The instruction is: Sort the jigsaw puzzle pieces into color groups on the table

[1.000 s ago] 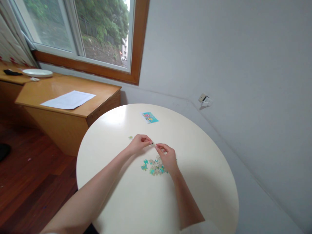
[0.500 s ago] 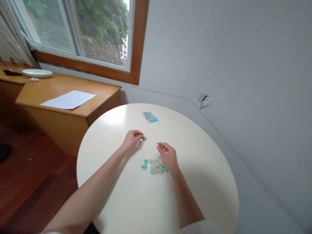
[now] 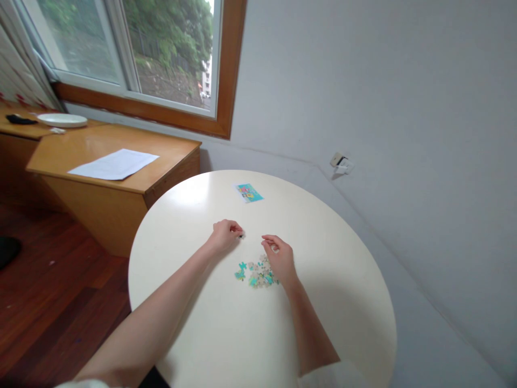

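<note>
My left hand (image 3: 226, 234) is closed in a pinch on a small jigsaw puzzle piece (image 3: 242, 235), low over the table; the hand mostly covers the piece. To its right, my right hand (image 3: 279, 257) hovers at the edge of a pile of jigsaw pieces (image 3: 258, 280). Its thumb and fingers are curved with a small gap, and nothing shows between them. The pile mixes turquoise printed faces and plain grey-beige backs, partly hidden under the right hand. A few turquoise pieces (image 3: 241, 272) lie at the pile's left side.
A colourful turquoise picture card (image 3: 249, 193) lies toward the far side of the round white table (image 3: 323, 237). Beyond on the left, a wooden desk (image 3: 169, 148) carries a paper sheet (image 3: 115, 164) and a white plate (image 3: 62, 120). A wall socket (image 3: 341, 161) is at the right.
My left hand has shifted slightly right and nearer to me, and now covers pieces that showed beside its fingers. My right hand has hardly moved.
</note>
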Action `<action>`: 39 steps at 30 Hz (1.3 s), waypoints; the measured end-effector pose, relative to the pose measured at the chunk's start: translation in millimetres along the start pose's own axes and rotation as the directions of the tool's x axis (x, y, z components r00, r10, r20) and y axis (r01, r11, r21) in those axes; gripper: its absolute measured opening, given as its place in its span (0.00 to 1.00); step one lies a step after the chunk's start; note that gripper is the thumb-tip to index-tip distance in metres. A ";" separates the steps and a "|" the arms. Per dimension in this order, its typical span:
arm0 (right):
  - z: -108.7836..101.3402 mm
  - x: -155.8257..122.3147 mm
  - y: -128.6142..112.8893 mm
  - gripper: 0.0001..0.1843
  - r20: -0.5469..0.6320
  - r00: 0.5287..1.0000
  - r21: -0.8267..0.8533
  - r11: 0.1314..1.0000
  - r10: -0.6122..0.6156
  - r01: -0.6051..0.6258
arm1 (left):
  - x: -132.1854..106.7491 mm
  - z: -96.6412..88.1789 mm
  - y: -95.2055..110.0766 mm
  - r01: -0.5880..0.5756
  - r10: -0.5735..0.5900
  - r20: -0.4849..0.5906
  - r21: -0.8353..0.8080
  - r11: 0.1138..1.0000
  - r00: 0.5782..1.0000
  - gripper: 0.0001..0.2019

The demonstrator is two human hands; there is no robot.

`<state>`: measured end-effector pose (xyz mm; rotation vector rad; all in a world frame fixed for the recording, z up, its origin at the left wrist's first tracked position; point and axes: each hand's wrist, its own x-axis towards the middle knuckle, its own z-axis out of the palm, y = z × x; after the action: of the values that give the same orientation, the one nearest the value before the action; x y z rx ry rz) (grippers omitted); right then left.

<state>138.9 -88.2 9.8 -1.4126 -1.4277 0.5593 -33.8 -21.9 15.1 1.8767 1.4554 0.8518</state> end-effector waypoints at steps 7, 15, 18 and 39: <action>-0.3 -0.2 0.1 0.11 0.003 1.000 -0.012 1.000 -0.013 0.013 | -3.2 -1.5 5.7 -0.005 0.006 -0.015 0.049 0.999 1.000 0.04; -0.4 0.2 1.4 0.11 0.001 1.000 -0.021 0.999 -0.028 0.028 | -2.8 0.7 3.8 -0.041 0.042 -0.011 0.081 0.996 0.999 0.05; -0.8 -0.1 -0.1 0.11 0.002 1.000 -0.022 0.999 -0.024 0.025 | -2.4 1.0 3.2 -0.043 0.044 -0.006 0.100 0.994 0.999 0.05; -1.1 0.8 7.5 0.11 0.057 0.996 -0.153 0.985 -0.070 0.078 | -1.3 3.5 1.0 -0.060 0.059 0.015 0.243 0.968 0.998 0.06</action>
<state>143.4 -86.2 4.0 -1.4693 -1.5867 0.4472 -30.7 -23.7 13.7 2.1099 1.5650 0.7189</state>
